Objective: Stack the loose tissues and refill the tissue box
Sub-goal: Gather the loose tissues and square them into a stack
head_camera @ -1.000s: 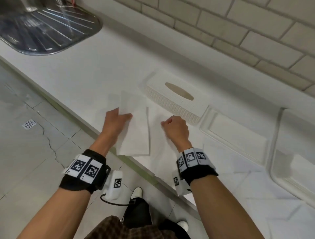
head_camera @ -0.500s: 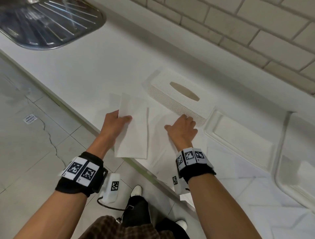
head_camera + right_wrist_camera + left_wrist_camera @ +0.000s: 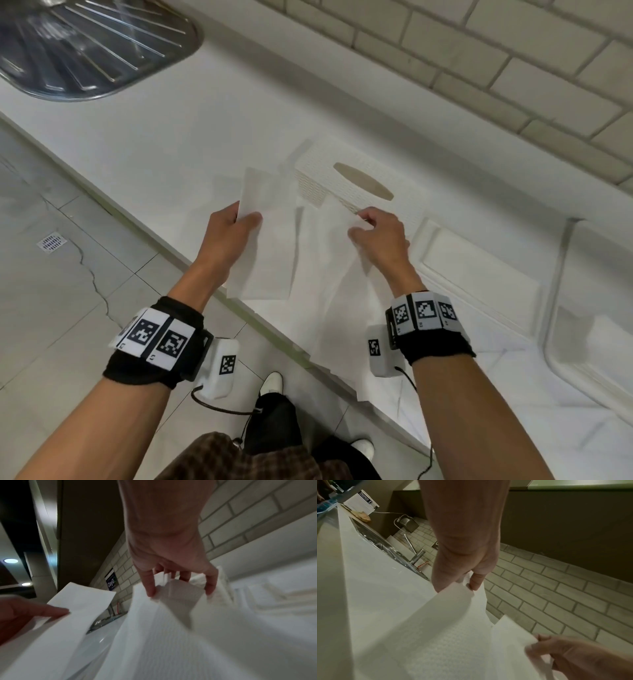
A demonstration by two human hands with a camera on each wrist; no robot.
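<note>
Stacking under way — one folded tissue in each hand, tissue box not yet refilled.

Head view: a folded tissue (image 3: pixel 265 240) is pinched by the left hand (image 3: pixel 227 236) over the bench (image 3: pixel 144 137) edge; a second tissue (image 3: pixel 337 260) is pinched at its top corner by the right hand (image 3: pixel 380 240), just in front of the tissue box (image 3: pixel 359 181), lid on, slot showing no tissue. More sheets appear to lie on the white bench; steel drainer (image 3: pixel 85 44) far left, brick-tile wall (image 3: pixel 479 58) behind. Left wrist view: thumb and fingers (image 3: pixel 476 581) closed on the sheet edge; sink and tap beyond. Right wrist view: fingertips (image 3: pixel 150 588) are seen nipping the folded top — blurred.
</note>
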